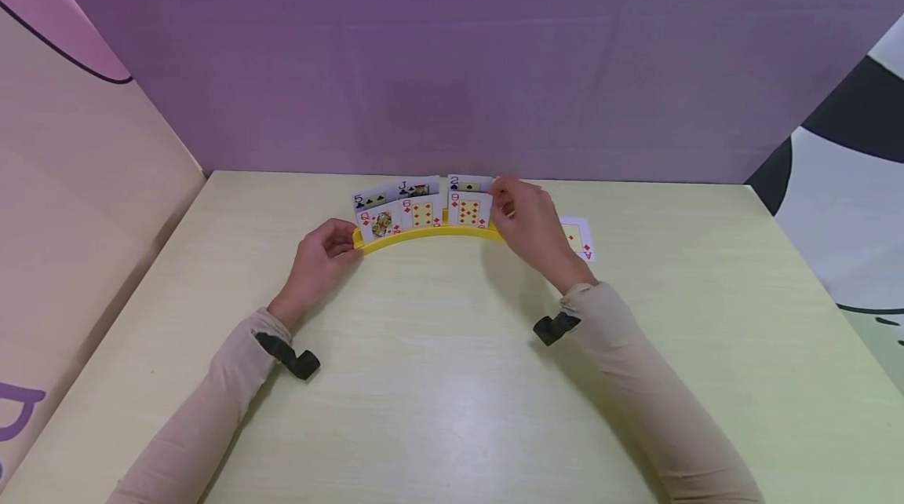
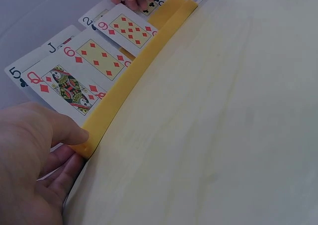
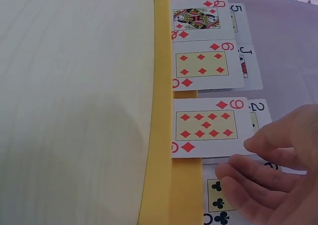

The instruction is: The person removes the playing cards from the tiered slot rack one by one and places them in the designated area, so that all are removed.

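Observation:
A curved yellow card holder [image 1: 431,232] [image 2: 126,81] [image 3: 162,111] carries playing cards in two rows. Its front row shows a queen [image 2: 69,90], a six [image 3: 202,64] and a nine of diamonds [image 3: 206,125]; behind stand a five, a jack, a two and, at the right, a clubs card [image 3: 217,197]. My left hand [image 1: 321,261] [image 2: 35,155] grips the holder's left end, thumb in front. My right hand [image 1: 533,225] [image 3: 273,170] is at the right edge of the nine and the two, thumb over the nine's corner, bent fingers partly covering the clubs card.
A diamond card marked A [image 1: 585,228] lies on the pale table [image 1: 438,378], right of my right hand and partly hidden by it. A purple wall [image 1: 452,56] rises behind the table's far edge. Black wrist straps are on both sleeves.

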